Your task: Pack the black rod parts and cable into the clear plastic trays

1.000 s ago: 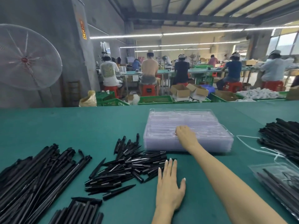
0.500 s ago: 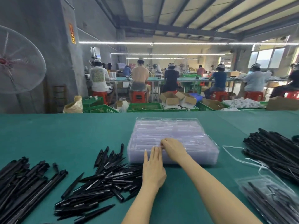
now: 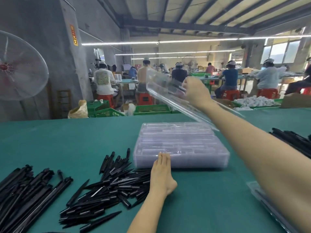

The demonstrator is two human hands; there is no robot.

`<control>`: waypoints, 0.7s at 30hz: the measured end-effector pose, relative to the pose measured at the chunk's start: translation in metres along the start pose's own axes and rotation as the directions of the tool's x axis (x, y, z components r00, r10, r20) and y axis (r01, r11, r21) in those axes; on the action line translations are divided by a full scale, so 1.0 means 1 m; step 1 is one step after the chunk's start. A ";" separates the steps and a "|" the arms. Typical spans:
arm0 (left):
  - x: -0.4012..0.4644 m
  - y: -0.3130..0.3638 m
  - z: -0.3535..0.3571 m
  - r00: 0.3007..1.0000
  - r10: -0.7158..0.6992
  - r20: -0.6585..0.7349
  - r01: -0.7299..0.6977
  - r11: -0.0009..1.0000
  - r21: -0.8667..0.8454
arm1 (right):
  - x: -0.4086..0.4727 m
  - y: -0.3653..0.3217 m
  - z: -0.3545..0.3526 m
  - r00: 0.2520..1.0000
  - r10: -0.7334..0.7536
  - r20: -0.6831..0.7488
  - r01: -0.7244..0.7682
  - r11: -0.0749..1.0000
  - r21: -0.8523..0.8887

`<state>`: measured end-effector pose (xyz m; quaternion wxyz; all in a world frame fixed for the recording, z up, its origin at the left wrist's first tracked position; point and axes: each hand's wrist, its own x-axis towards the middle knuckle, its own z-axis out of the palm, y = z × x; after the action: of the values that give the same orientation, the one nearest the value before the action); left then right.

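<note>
Our right grip [image 3: 196, 94] pinches one empty tray [image 3: 165, 89] high; below it, our flat left grip [image 3: 162, 172] steadies the stack [image 3: 181, 145]. Rods [image 3: 107, 187] left of that remain unpacked.

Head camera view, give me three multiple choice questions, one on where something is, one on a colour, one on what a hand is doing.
1. Where is the lifted clear tray?
A. In the air above the stack of clear trays
B. Flat on the short black rods
C. Under the table

2. What colour is the table surface?
A. Red
B. Green
C. White

3. What is the left hand doing?
A. Gripping a rod
B. Holding a cable
C. Pressing flat against the stack's near edge

Answers: 1 A, the right hand holds it tilted above the stack. 2 B, the cloth is teal green. 3 C, its fingers lie straight on the stack.
</note>
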<state>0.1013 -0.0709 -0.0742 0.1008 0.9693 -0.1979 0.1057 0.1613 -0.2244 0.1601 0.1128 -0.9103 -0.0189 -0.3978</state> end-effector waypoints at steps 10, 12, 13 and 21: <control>-0.037 -0.015 -0.042 0.996 -0.079 0.029 0.072 0.619 -0.782 | -0.215 -0.023 0.014 0.954 -0.196 0.227 0.188 0.981 0.055; -0.063 -0.010 -0.037 0.948 -0.314 0.056 0.119 0.185 -0.976 | -0.279 -0.029 0.023 0.963 -0.174 0.207 0.139 0.975 0.174; -0.078 -0.010 -0.033 0.903 -0.419 0.093 0.132 0.065 -0.989 | -0.303 -0.032 0.028 0.963 -0.204 0.177 0.166 0.964 0.208; -0.199 -0.040 -0.054 0.729 -0.363 0.580 -0.061 -0.879 -0.473 | -0.377 -0.065 -0.010 0.907 -0.414 0.083 0.391 0.897 0.205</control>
<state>-0.0706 0.0502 -0.0774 0.9584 0.1753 0.2116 -0.0775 -0.1112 -0.1429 -0.0955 0.1104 -0.8952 -0.2505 -0.3517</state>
